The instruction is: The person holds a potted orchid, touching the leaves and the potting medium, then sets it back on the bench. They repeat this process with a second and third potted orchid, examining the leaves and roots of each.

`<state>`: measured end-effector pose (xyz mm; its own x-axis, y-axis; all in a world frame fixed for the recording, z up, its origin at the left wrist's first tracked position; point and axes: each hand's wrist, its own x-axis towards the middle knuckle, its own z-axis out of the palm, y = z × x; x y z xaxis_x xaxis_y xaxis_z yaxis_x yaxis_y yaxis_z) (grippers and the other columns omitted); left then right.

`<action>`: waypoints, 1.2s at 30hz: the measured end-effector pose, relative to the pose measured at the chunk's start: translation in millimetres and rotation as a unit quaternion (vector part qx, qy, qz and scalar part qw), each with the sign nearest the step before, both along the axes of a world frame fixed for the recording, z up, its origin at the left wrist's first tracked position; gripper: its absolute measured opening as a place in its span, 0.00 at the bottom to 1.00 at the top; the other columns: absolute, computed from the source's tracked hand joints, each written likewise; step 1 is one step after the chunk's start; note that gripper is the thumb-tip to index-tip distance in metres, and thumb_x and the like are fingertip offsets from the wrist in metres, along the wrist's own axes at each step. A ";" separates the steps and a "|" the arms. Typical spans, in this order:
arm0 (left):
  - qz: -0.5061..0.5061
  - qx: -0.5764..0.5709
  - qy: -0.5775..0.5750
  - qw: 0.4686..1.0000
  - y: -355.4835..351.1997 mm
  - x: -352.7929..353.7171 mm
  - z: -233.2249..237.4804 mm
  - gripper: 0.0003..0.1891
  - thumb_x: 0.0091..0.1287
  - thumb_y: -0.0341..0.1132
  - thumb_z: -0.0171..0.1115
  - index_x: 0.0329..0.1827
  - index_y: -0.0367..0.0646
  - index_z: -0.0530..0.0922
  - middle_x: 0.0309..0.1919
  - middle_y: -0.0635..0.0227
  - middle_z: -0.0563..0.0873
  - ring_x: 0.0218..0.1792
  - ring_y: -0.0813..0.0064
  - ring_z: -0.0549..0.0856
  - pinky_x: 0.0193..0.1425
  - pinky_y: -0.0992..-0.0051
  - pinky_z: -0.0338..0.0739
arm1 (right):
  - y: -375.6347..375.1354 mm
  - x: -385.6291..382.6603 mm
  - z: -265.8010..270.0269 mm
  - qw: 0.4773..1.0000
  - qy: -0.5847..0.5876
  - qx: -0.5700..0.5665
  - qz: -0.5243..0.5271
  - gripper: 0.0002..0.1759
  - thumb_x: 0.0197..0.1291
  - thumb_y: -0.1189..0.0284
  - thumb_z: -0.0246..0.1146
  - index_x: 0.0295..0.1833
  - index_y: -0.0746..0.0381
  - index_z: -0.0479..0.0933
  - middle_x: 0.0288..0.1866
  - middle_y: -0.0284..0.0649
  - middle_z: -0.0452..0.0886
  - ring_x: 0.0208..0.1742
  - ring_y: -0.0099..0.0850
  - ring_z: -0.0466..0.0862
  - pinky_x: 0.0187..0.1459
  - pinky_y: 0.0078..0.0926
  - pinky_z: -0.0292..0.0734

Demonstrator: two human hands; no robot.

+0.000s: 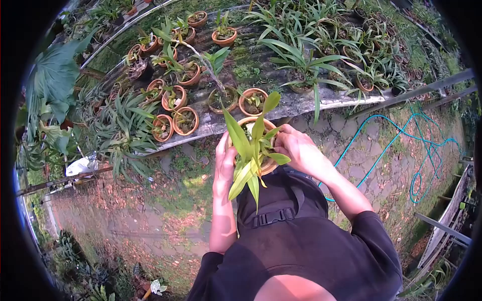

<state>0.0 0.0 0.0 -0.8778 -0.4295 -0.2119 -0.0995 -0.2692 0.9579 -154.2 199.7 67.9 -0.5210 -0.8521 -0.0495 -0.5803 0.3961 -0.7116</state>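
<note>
A terracotta plant pot [269, 167] is held in front of my waist, close to the front edge of the bench. From it grows a plant with long yellow-green leaves [243, 141], which hide much of the pot. My left hand [224, 158] is closed against the pot's left side, its fingertips partly behind the leaves. On the opposite side, my right hand [295, 146] has its fingers curled at the right rim, near the plant's base. Whether the right fingertips also pinch something small cannot be made out.
Several potted plants stand on the bench [216, 129], including a terracotta pot [253, 102] just beyond my hands. Strappy-leaved plants [311, 65] crowd its right part. A teal hose [396, 135] loops over the paved ground to my right. Metal rails [437, 90] run along the right.
</note>
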 end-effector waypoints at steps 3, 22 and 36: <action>0.100 0.114 0.017 0.988 13.5 10.3 -2.0 0.42 0.73 0.53 0.66 0.82 0.41 0.61 0.65 0.61 0.78 0.61 0.71 0.81 0.65 0.69 0.78 | 11.4 -12.7 16.7 0.997 -0.015 -0.068 -0.031 0.05 0.61 0.79 0.66 0.41 0.66 0.77 0.51 0.49 0.80 0.47 0.53 0.84 0.48 0.49 0.78; 0.100 0.219 0.048 0.969 31.4 -5.5 79.6 0.37 0.68 0.36 0.60 0.81 0.35 0.62 0.76 0.56 0.70 0.74 0.62 0.75 0.78 0.61 0.72 | 11.4 1.5 44.9 0.995 0.083 -0.052 0.009 0.13 0.59 0.77 0.69 0.50 0.68 0.82 0.67 0.53 0.76 0.70 0.55 0.76 0.69 0.49 0.73; 0.114 0.224 0.037 0.967 30.9 -7.0 80.0 0.39 0.68 0.39 0.62 0.81 0.33 0.62 0.73 0.54 0.73 0.73 0.62 0.76 0.79 0.61 0.70 | 3.7 -10.6 53.3 0.997 0.067 -0.019 0.040 0.10 0.59 0.79 0.67 0.46 0.69 0.84 0.58 0.50 0.81 0.51 0.53 0.86 0.54 0.46 0.82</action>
<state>-7.0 30.9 80.0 -0.7904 -0.4943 -0.3620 0.0758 -0.6652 0.7428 -164.9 203.4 121.2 -0.4510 -0.8912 0.0486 -0.6998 0.3193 -0.6389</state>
